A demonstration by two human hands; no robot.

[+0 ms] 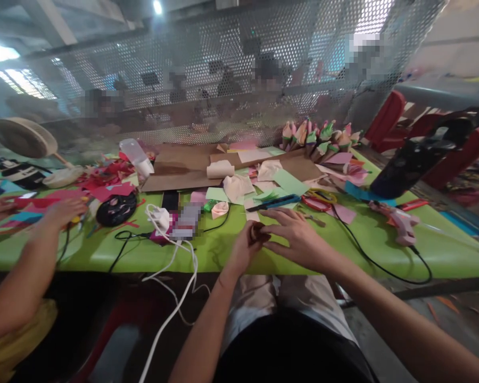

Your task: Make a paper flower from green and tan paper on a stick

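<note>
My left hand (pixel 243 249) is closed around a small brown curled piece (pixel 257 233) that looks like rolled brown paper, held just above the front of the green table. My right hand (pixel 295 234) reaches in from the right with its fingers stretched and spread, fingertips at the brown piece; its thumb is hidden. Just beyond that hand lie a blue utility knife (pixel 277 202) and red-handled scissors (pixel 316 204). Crumpled pale paper (pixel 238 188) and green paper sheets (pixel 289 182) lie farther back.
A pink glue gun (pixel 401 223) with a black cord lies right, near a dark bottle (pixel 407 165). Left are a phone (pixel 187 221), white cables (pixel 193 260) and a black tape roll (pixel 116 208). A co-worker's arm (pixel 35 255) works at far left. Paper flowers (pixel 319 133) stand behind.
</note>
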